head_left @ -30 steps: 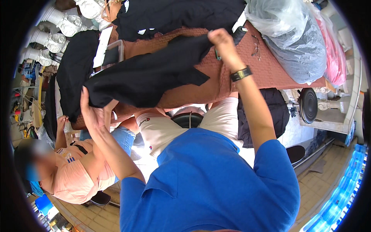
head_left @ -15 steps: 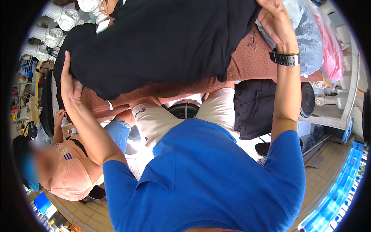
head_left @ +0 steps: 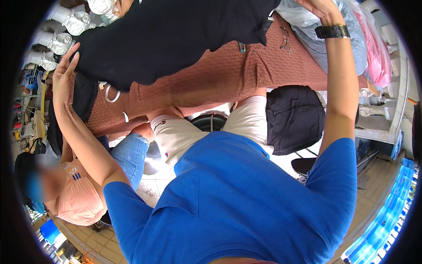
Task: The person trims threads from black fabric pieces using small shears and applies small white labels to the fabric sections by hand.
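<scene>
A wide piece of black cloth (head_left: 162, 39) stretches over the far part of a table with a brown textured cover (head_left: 211, 83). At its left edge is my left hand (head_left: 64, 83), with fingers stretched out and their tips touching the cloth. My right hand (head_left: 317, 8) is at the top right, beyond the cloth's right end and above a clear plastic bag (head_left: 347, 48). The upper picture edge cuts off its fingers, so their grip is hidden. A black watch (head_left: 332, 31) is on my right wrist.
Eyeglasses (head_left: 285, 40), a small green item (head_left: 241, 47) and a white ring (head_left: 113, 94) lie on the brown cover. White moulded pieces (head_left: 59, 42) stand at the far left. A person in a peach top (head_left: 83, 202) sits at my left. A black-covered seat (head_left: 295, 121) stands right of my legs.
The black cloth has moved farther away, baring more of the brown cover. My right hand has moved outward and up, partly out of the picture. My left hand has shifted left, its fingers now showing.
</scene>
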{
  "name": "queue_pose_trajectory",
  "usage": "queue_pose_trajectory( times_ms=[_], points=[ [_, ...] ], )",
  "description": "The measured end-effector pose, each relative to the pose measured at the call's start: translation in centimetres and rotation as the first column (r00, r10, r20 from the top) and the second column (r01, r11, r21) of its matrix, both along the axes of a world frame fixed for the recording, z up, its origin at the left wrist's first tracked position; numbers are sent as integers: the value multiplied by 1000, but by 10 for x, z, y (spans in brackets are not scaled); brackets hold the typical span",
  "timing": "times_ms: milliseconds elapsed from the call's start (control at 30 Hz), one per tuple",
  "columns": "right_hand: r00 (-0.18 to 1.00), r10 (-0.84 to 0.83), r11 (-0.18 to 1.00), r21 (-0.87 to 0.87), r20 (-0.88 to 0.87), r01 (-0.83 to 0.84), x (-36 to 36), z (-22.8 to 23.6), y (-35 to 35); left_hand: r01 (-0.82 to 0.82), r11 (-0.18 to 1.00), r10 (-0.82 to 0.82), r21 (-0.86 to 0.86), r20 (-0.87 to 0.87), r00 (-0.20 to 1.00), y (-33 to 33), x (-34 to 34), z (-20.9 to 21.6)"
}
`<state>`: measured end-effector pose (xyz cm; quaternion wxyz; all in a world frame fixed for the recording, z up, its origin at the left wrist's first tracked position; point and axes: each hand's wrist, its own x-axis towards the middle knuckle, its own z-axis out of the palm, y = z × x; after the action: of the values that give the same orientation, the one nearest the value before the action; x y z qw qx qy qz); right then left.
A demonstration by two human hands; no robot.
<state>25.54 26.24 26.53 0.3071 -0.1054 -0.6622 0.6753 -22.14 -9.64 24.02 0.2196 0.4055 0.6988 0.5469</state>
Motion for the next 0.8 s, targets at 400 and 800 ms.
queue_pose_trajectory(
  times_ms=[400, 800],
  points=[
    [983, -169, 986, -6, -77, 169, 7, -14, 65, -163, 983, 178, 80, -233, 956, 15, -73, -19],
    [883, -291, 908, 397, 369, 134, 50, -101, -50, -38, 979, 28, -200, -55, 998, -63, 57, -51]
  ],
)
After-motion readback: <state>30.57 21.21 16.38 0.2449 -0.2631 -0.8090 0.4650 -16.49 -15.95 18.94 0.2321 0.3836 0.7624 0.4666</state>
